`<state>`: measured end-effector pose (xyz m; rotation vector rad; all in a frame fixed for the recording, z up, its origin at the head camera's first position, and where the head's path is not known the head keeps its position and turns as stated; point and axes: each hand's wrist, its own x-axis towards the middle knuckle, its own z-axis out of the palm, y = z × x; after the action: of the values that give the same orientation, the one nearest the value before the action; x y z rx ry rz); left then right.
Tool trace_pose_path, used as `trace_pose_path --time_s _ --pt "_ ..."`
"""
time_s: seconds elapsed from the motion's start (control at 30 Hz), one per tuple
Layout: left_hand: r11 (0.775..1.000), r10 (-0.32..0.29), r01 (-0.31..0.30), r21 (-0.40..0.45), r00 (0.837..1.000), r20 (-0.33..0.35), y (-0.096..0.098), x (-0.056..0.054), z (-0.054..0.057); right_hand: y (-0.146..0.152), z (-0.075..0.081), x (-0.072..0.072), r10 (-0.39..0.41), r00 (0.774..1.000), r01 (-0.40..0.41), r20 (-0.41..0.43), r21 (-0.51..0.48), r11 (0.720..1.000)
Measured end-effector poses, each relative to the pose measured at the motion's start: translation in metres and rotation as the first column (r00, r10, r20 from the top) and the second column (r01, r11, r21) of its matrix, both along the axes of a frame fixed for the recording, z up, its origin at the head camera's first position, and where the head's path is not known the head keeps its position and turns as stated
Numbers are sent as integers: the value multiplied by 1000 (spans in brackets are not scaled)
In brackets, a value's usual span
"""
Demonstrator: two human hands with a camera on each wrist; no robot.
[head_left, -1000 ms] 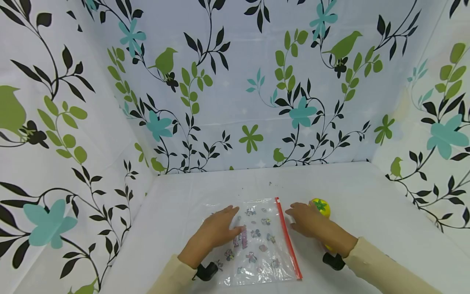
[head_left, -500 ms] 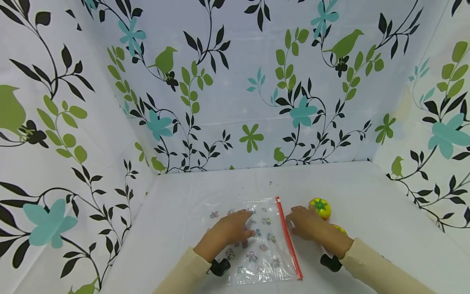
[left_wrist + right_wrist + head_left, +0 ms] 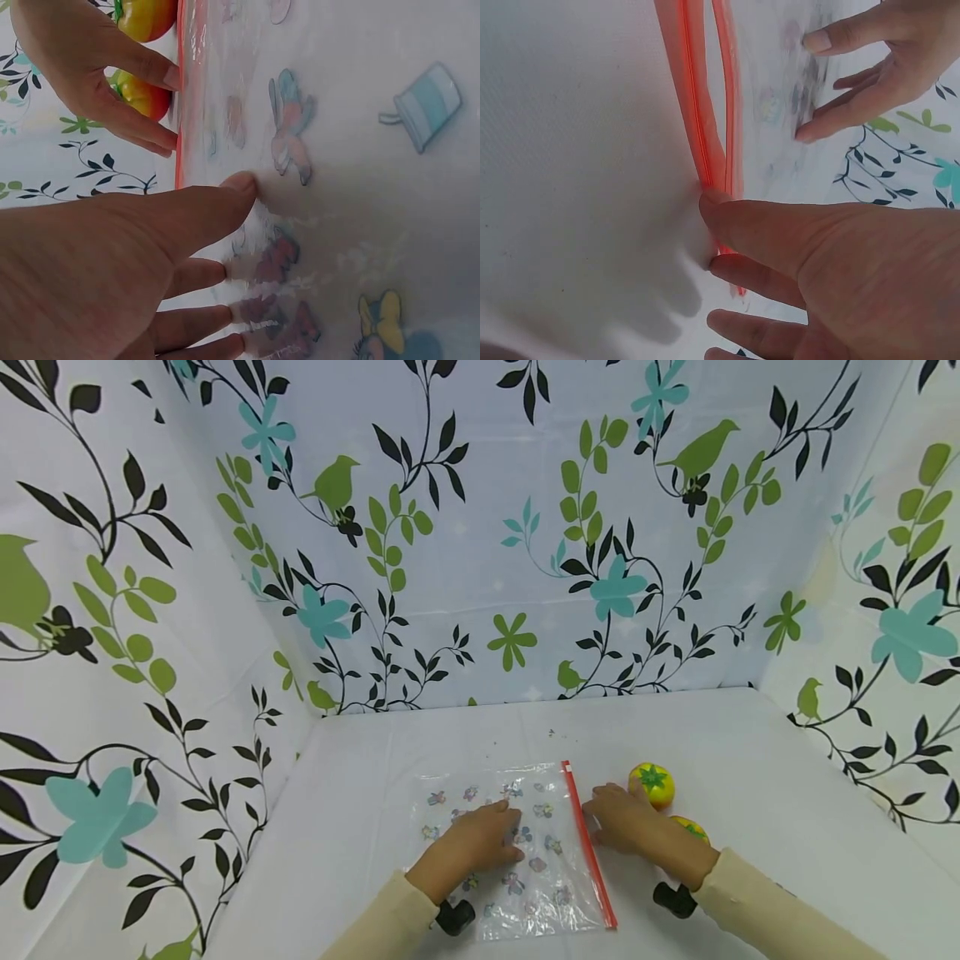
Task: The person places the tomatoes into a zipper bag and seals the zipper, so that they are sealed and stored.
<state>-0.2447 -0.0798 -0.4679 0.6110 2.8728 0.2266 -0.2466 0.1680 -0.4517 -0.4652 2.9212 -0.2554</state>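
Observation:
A clear zip bag (image 3: 536, 864) with small cartoon prints lies flat, its red zip edge (image 3: 588, 847) to the right. My left hand (image 3: 480, 843) rests on the bag's middle; in the left wrist view the left hand (image 3: 112, 262) has its fingers spread on the plastic. At the zip edge is my right hand (image 3: 622, 817). The right wrist view shows the right hand (image 3: 832, 270) with thumb and index fingertips touching the red strip (image 3: 694, 97), a gap between them. The bag's two red strips stand slightly apart there.
Two yellow-red tomato-like fruits with green tops lie just right of the right hand: a far one (image 3: 652, 785) and a near one (image 3: 690, 828), partly hidden by the forearm. A white cloth (image 3: 360, 827) covers the table. Patterned curtains (image 3: 465, 568) enclose the back and sides.
My left hand has slid right across the bag toward its middle. The right hand has shifted slightly toward me at the zip edge, uncovering more of the fruits.

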Motion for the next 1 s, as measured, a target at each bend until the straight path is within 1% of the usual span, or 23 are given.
trace_pose_path --time_s 0.23,0.43,0.53,0.63,0.7,0.83,0.93,1.0 --pt "1000 5 -5 6 1000 15 1 0 -1 -1 -1 2 1 1000 -1 -8 -3 1000" --pt "1000 8 -8 11 1000 20 1 -1 1 -2 1 4 -3 1000 3 -15 -6 1000" --pt "1000 -3 3 6 1000 10 2 -2 1 -2 0 4 1 1000 -1 -12 -14 1000" --pt "1000 -13 13 -13 1000 -16 6 -5 1 -3 0 4 4 1000 -4 -6 -19 1000" --pt "1000 -1 0 -23 1000 -30 11 -8 2 -3 -1 3 9 1000 -9 -3 -21 1000" --pt "997 66 -68 -43 997 -43 28 -14 10 -4 0 2 19 1000 -19 13 -32 999" --pt "990 98 -104 -95 993 -64 44 -18 18 -5 0 1 26 999 -25 29 -34 999" --pt "982 111 -120 -149 991 -71 54 -19 21 -7 -1 1 29 999 -28 37 -33 999"
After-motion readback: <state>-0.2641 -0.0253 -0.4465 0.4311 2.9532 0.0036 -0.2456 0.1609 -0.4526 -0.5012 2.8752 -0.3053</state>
